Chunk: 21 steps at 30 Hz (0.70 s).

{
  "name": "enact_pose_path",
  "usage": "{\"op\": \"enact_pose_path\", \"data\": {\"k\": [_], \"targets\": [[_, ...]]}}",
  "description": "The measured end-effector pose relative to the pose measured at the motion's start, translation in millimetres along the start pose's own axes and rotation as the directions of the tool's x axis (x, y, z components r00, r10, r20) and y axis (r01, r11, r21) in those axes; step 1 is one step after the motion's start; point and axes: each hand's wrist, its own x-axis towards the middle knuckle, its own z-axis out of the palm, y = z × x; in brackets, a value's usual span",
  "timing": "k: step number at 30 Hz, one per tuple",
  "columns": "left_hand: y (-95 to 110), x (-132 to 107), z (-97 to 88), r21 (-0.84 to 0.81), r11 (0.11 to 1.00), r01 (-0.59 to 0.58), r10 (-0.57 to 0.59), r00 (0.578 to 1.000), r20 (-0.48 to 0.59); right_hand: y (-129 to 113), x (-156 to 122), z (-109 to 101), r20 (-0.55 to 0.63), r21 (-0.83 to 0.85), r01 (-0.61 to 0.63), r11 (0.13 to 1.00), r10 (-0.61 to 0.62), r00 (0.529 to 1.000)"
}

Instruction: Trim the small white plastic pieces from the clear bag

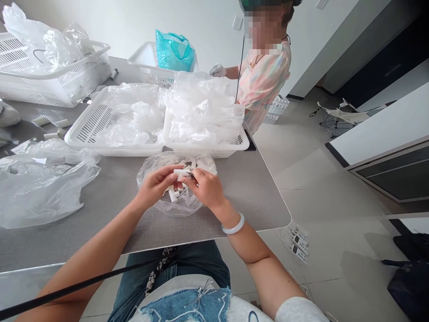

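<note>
My left hand point(156, 185) is closed around a short white cylindrical piece point(180, 173), which looks like a plastic pipe fitting. Pinched in my right hand point(208, 188) is a small dark, slim tool point(191, 175) whose tip meets the right end of that piece; its exact kind is too small to make out. Both hands are above an open clear plastic bag point(187, 208) on the table. Inside the bag lie several more white fittings point(174, 196), partly covered by my fingers.
White baskets full of clear bags point(206, 145) stand behind my hands on the grey table point(248, 192). Another clear bag point(43, 192) lies at left, near loose white tubes point(52, 134). A person point(264, 85) with a gloved hand stands beyond. Power strips point(299, 246) lie on the floor.
</note>
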Motion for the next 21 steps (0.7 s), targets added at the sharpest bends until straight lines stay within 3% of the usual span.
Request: {"op": "enact_pose_path", "data": {"k": [11, 18, 21], "targets": [[-7.3, 4.7, -3.7, 0.121, 0.987, -0.103, 0.113, 0.991, -0.076, -2.1, -1.4, 3.8, 0.083, -0.022, 0.057, 0.998, -0.055, 0.995], [-7.9, 7.3, -7.1, 0.249, 0.948, -0.197, 0.225, 0.97, -0.092, -2.3, -0.4, 4.3, 0.001, -0.02, 0.045, 0.999, -0.045, 0.999], [-6.1, 6.5, -4.4, 0.197, 0.966, -0.169, 0.186, 0.98, -0.074, -3.2, 0.1, 3.2, 0.017, -0.011, 0.08, 0.997, -0.08, 0.997]]}}
